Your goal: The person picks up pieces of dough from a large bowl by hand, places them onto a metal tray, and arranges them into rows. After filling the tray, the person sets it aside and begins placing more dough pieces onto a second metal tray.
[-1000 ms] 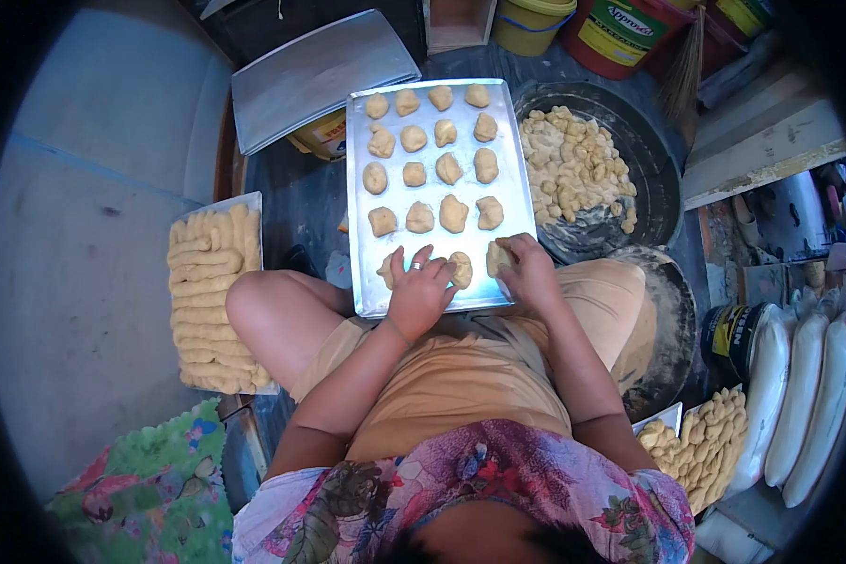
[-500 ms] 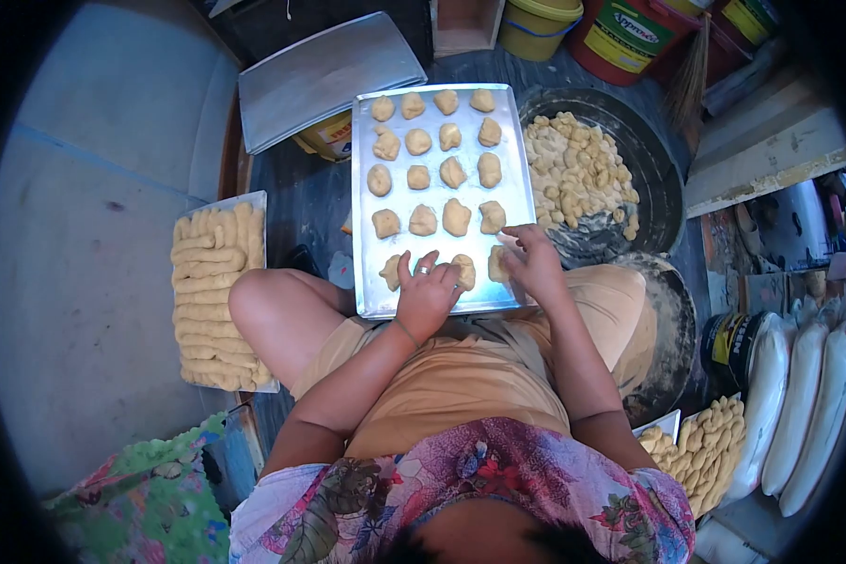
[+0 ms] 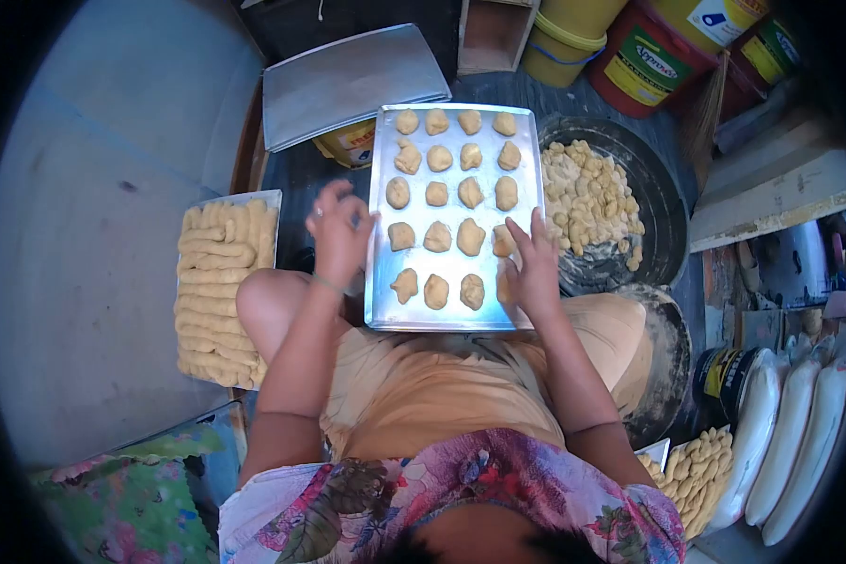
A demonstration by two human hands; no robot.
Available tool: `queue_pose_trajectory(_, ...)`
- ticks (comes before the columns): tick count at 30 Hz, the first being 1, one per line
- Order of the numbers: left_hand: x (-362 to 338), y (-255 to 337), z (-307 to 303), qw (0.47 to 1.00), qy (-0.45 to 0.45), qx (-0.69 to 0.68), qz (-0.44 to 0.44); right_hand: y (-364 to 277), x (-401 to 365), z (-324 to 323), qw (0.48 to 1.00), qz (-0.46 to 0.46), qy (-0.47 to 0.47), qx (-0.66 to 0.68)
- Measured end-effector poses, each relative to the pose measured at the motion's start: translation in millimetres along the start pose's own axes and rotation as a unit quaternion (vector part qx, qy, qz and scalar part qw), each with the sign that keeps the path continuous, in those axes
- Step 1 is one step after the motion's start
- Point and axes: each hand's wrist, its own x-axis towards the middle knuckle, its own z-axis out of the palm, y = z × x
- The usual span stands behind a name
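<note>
A shiny metal baking tray (image 3: 453, 318) lies across my lap, bearing rows of rough dough pieces (image 3: 435, 291). Just off its left edge is my left hand (image 3: 338, 235), fingers bent but apart, with nothing in them; one finger wears a ring. My right hand (image 3: 538, 273) rests over the tray's right edge, its fingers spread beside the dough pieces at the lower right. It partly covers two of those pieces. Whether its hidden fingers touch the tray's underside I cannot make out.
At right stands a round dark pan (image 3: 663, 202) heaped with floury dough lumps (image 3: 587, 193). On the left lies a tray of long dough rolls (image 3: 221, 291). Stacked metal trays (image 3: 352, 85) sit behind, near tubs (image 3: 644, 61). More dough pieces (image 3: 700, 470) and white plastic bags (image 3: 790, 442) are lower right.
My left hand has left the dough in the bottom row and moved left, past the tray's left edge. My right hand stays at the right edge. The view has shifted slightly.
</note>
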Motion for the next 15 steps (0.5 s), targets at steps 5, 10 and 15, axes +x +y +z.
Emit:
queue_pose_trajectory(5,95.8,-126.6,27.8,0.928,0.036,-0.21,-0.305,-32.8,20.3,17.9,0.997,-0.057,-0.03,0.032)
queue_pose_trajectory(10,153.8,-247.4,61.8,0.752,0.17,-0.409,-0.488,-63.6,12.1,43.9,0.99,-0.125,-0.049,0.054)
queue_pose_trajectory(15,206.3,-361.6,100.7,0.77,0.193,-0.354,-0.494,-87.4,7.5,55.7,0.969,-0.182,-0.145,0.089)
